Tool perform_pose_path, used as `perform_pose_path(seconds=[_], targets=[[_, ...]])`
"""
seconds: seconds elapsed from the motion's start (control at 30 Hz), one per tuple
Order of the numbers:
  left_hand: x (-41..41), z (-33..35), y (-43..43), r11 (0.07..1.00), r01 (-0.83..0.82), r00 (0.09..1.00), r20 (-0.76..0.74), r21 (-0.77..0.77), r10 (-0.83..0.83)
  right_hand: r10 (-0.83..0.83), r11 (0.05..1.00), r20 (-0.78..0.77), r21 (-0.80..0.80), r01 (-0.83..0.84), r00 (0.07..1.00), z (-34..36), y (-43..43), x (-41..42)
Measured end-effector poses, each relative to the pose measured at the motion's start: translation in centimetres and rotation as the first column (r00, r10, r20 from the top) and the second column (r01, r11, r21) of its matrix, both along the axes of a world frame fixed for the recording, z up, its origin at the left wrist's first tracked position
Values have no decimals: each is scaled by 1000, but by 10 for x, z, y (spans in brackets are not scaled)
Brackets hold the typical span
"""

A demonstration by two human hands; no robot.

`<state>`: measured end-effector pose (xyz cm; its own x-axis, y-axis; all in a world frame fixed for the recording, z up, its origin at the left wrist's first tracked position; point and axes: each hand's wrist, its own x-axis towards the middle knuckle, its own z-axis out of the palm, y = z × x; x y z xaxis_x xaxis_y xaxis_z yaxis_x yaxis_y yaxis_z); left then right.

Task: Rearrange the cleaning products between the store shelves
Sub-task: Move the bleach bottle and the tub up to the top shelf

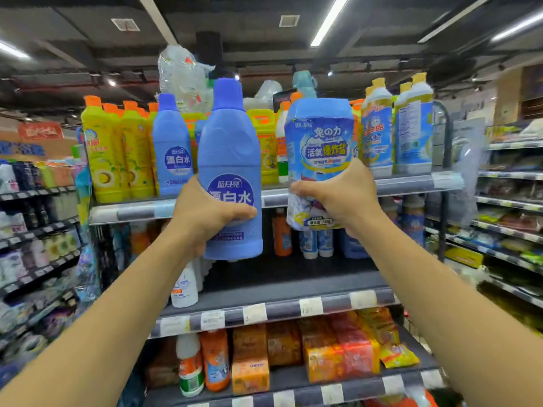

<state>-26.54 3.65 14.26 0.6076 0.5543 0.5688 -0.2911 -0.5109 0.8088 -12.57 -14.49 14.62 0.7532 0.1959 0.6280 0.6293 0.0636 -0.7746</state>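
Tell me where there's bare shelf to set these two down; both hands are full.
The second shelf is mostly bare, bordered by the white bottle on its left and the products standing along its back. The top shelf is packed edge to edge, and the third shelf down is crowded with boxes.

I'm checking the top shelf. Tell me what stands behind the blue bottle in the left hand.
Behind the held blue bottle, gripped by the left hand, stand a matching blue bottle, yellow bottles and a yellow jug on the top shelf. Whatever is directly behind it is covered.

Bare forearms — no sleeves, 2 grips.
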Motion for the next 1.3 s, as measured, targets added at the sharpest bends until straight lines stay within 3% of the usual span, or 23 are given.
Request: perform_pose_path(seconds=[0.13, 0.57, 1.3], targets=[[-7, -47, -46, 996, 57, 996, -64, -70, -61, -35, 996, -70, -83, 29, 997, -48, -60, -15], [-28, -178, -158, 967, -11, 956, -286, -255, -64, -48, 955, -272, -293, -35, 961, -178, -180, -53], [-32, -225, -172, 938, -34, 907, -405, -344, -116, -78, 955, -358, -296, -34, 930, -213, -191, -62]])
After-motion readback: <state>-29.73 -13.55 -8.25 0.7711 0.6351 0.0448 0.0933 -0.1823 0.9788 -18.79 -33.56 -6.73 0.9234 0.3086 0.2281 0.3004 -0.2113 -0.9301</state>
